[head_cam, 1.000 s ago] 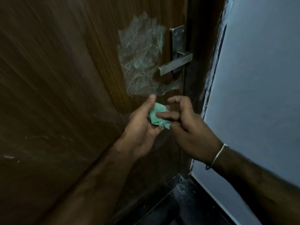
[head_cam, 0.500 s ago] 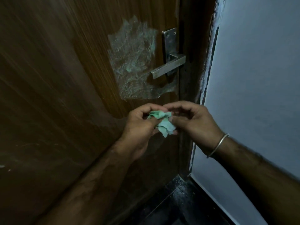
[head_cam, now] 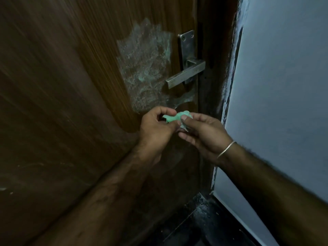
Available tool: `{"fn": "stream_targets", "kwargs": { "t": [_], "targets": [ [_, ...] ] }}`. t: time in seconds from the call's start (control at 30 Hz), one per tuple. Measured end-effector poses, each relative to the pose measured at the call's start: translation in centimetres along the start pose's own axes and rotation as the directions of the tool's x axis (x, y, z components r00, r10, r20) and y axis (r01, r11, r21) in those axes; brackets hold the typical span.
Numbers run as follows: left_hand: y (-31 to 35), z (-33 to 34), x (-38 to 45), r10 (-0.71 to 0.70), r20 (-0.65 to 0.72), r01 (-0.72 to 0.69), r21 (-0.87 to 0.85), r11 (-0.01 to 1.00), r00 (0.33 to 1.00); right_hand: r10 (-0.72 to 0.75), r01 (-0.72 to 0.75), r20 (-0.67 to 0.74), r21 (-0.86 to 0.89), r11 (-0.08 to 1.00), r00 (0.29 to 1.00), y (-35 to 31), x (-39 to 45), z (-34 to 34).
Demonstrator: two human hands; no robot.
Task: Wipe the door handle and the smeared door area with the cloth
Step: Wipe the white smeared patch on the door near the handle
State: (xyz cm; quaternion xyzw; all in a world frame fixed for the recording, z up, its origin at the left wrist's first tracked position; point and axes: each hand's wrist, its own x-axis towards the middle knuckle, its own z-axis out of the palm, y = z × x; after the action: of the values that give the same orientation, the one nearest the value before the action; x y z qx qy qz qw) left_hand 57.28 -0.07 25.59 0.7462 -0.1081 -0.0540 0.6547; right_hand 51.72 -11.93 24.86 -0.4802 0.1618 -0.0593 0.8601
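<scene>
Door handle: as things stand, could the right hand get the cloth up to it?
Probably yes. The right hand pinches the green cloth together with the left hand just below the door handle, and nothing lies between them; the left hand would only need to let go.

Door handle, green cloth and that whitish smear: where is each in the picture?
door handle (head_cam: 185, 75): head view, middle of the metal lever.
cloth (head_cam: 174, 117): head view, crumpled green part between both hands.
smear (head_cam: 144, 64): head view, centre of the whitish patch.

A wooden door (head_cam: 71, 103) carries a metal handle (head_cam: 185, 75) beside a smear (head_cam: 145, 68).
</scene>
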Motion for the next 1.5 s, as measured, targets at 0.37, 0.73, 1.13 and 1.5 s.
{"fn": "stream_targets", "kwargs": {
  "t": [0.37, 0.73, 1.13, 1.5],
  "targets": [
    [0.8, 0.5, 1.6, 0.046, -0.203, -0.028, 0.087, 0.996, 0.978, -0.74, 0.482, -0.281, -0.61, 0.629, 0.611, 1.1, 6.6, 1.8],
    [3.1, 0.7, 1.2, 0.089, -0.14, -0.101, -0.076, 0.992, 0.986, -0.728, 0.517, -0.339, -0.532, 0.67, 0.596, 2.5, 8.2, 2.1],
    [3.9, 1.2, 1.0, 0.142, -0.12, -0.15, -0.058, 0.987, 0.983, -0.736, 0.507, -0.397, -0.542, 0.67, 0.548, 1.9, 8.9, 2.1],
    [3.5, -0.3, 1.1, 0.19, -0.169, -0.195, -0.014, 0.981, 0.967, -0.702, 0.484, -0.334, -0.539, 0.689, 0.629, 3.5, 8.0, 2.6]
  ]
}}
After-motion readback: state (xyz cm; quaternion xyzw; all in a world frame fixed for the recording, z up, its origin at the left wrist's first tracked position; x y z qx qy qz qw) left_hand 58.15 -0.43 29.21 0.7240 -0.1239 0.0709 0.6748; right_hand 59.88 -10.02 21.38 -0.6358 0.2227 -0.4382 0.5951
